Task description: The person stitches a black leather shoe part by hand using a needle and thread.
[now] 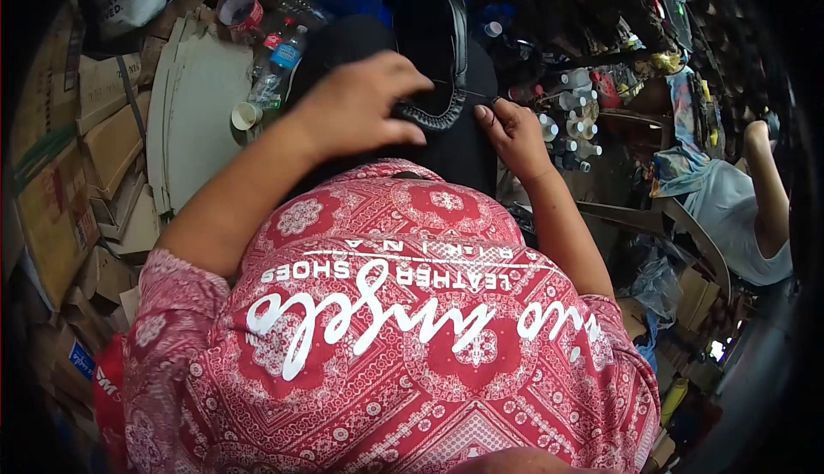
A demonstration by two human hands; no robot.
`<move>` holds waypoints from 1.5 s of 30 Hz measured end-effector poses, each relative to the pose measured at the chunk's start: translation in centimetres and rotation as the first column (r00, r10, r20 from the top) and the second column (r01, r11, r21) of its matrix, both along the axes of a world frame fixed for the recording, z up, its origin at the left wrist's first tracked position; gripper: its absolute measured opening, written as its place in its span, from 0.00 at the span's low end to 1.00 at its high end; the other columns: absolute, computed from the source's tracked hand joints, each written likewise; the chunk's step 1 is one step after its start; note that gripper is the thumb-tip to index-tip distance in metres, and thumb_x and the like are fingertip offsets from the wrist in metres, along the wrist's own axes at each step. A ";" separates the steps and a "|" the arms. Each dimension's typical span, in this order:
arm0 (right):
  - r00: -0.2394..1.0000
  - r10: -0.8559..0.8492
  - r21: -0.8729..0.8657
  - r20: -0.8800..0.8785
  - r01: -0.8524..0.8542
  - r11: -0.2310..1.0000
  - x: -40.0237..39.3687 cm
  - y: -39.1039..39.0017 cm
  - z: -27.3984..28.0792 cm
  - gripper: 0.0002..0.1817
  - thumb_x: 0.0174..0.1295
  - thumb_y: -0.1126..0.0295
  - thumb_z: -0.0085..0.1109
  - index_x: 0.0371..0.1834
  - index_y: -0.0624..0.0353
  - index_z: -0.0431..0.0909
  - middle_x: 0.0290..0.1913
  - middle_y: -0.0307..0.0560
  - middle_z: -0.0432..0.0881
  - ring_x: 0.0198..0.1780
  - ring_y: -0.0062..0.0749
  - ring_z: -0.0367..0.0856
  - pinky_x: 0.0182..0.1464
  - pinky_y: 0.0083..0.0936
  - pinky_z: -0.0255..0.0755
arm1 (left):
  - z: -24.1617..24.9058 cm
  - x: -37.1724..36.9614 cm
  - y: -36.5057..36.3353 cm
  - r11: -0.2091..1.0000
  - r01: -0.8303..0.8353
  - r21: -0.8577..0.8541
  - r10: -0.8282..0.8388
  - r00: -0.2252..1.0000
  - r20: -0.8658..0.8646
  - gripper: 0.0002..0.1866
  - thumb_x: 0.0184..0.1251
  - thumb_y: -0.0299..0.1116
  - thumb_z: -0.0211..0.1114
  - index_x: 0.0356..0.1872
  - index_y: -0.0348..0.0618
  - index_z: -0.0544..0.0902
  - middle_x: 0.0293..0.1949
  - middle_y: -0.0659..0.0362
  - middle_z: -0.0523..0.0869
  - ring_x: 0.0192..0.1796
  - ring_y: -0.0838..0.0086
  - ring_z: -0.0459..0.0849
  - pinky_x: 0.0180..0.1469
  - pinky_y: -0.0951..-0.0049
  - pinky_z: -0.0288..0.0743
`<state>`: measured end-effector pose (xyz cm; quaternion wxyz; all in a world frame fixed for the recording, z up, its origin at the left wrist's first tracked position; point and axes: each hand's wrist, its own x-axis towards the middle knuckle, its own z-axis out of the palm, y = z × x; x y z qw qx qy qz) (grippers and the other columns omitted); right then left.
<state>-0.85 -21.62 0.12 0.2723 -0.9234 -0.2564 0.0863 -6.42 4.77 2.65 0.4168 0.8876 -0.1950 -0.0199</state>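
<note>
A black shoe (461,53) rests on my black-clad lap, its opening facing up and a row of stitches along its near rim. From that rim a thin dark thread (476,94) stretches to my right hand (518,135), which pinches it between thumb and forefinger just right of the shoe. Whether a needle is also in that pinch is too small to see. My left hand (365,105), blurred by motion, is at the shoe's left side with its thumb and fingers spread apart. Nothing can be made out between them.
Plastic bottles (286,49) and a paper cup (245,116) stand at the left, beside a pale board (193,122) and stacked cardboard (112,139). Several small bottles (579,118) cluster at the right. Another person's arm (764,186) shows at far right.
</note>
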 end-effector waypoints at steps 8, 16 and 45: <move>0.597 0.000 0.439 -0.803 0.590 0.677 -0.3 -4.8 0.9 0.20 0.62 0.60 0.59 0.54 0.58 0.78 0.39 0.36 0.78 0.37 0.21 0.74 0.42 0.23 0.68 | -3.9 0.7 -1.7 0.979 0.171 0.110 -0.184 0.975 0.125 0.21 0.53 0.30 0.70 0.52 0.48 0.82 0.53 0.50 0.82 0.49 0.55 0.83 0.53 0.63 0.76; 0.762 -0.271 0.177 -0.588 0.448 0.877 1.0 -2.1 5.1 0.25 0.63 0.45 0.55 0.48 0.57 0.81 0.37 0.36 0.79 0.39 0.22 0.73 0.41 0.21 0.65 | -3.5 0.9 -2.4 0.975 0.195 0.111 -0.198 0.980 0.022 0.21 0.54 0.29 0.69 0.52 0.48 0.81 0.50 0.50 0.84 0.50 0.55 0.83 0.52 0.62 0.76; 0.896 0.187 0.823 -0.403 0.265 0.503 0.6 -4.3 9.2 0.11 0.71 0.63 0.49 0.35 0.59 0.74 0.34 0.42 0.75 0.36 0.27 0.73 0.45 0.27 0.69 | -2.4 2.1 -1.0 0.962 0.239 0.134 -0.212 0.958 -0.194 0.25 0.55 0.33 0.69 0.57 0.47 0.78 0.53 0.47 0.81 0.54 0.54 0.80 0.54 0.62 0.74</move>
